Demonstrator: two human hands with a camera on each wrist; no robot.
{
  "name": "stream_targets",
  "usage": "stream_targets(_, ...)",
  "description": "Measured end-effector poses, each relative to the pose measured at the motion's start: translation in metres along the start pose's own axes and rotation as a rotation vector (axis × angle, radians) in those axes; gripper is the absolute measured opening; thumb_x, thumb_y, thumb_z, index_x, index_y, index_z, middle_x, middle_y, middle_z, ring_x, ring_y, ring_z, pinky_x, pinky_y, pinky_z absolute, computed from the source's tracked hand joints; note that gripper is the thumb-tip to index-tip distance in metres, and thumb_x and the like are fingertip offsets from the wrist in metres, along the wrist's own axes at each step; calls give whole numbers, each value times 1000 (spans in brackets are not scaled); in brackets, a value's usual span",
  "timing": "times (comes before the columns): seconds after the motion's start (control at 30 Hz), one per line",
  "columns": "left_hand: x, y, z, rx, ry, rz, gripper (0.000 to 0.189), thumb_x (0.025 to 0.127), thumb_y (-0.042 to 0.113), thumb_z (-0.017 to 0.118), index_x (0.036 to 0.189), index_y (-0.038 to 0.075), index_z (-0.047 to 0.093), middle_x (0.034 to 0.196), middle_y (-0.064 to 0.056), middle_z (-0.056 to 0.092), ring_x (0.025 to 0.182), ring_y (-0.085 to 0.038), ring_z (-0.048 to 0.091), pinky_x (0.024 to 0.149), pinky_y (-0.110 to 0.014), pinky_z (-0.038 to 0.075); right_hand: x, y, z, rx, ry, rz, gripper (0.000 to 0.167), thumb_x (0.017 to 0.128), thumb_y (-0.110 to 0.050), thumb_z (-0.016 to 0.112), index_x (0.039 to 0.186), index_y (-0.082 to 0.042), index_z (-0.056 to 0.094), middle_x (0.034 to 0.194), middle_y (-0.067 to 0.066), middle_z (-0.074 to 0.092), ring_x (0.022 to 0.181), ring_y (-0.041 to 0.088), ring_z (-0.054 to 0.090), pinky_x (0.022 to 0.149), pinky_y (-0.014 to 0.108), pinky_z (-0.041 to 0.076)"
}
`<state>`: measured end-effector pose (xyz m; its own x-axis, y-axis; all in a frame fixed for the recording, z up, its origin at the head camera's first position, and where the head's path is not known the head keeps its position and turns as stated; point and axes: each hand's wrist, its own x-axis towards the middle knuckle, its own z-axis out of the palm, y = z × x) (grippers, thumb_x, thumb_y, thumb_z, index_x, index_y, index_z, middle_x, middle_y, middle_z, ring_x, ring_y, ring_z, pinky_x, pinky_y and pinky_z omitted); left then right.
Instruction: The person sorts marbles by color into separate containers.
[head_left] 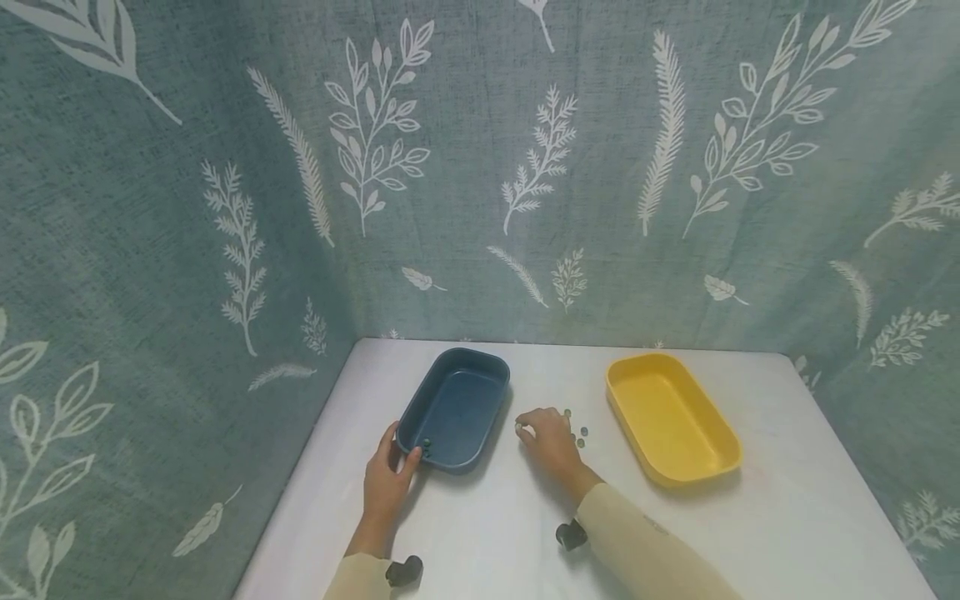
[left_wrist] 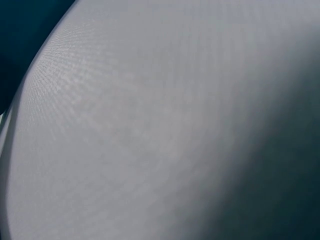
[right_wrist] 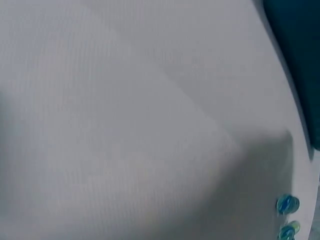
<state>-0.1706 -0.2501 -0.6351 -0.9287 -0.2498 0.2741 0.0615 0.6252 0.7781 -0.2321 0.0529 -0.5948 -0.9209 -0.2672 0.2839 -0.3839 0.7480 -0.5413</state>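
Observation:
My left hand (head_left: 388,479) grips the near left corner of a dark blue tray (head_left: 459,408), its thumb over the near rim and its fingers along the outer left wall. Small dark green marbles (head_left: 427,442) lie inside the tray by that thumb. To the right of the tray, my right hand (head_left: 549,442) pinches a small pale marble (head_left: 518,427) between thumb and fingertips. Several loose glass marbles (head_left: 584,432) lie on the white table just right of this hand. Clear marbles with blue swirls (right_wrist: 287,204) show at the lower right of the right wrist view.
A yellow tray (head_left: 675,417) stands on the right part of the white table (head_left: 480,550). Behind the table and along its sides hangs a green cloth (head_left: 465,167) with a white leaf print. A dark wrist camera (head_left: 572,535) sits by the right sleeve.

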Motion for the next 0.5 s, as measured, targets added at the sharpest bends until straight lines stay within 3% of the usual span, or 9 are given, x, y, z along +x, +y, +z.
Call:
stream_targets(0.13,-1,0,0,-14,3,6,69,92,37,68,149,16,37,148,-14,43,136,-36,38,111,-54,27,-1,-8,4,14,-4,2,17,93,-21,66,107,-14,71,105,0,69,103,21,57,92,44,41)
stream_targets(0.5,-1,-2,1,-20,6,3,69,91,40,68,149,17,38,148,-13,44,135,-36,39,111,-55,27,-1,-37,10,57,-42,-81,19,94,-24,64,110,-15,69,107,-3,68,103,17,55,90,40,41)
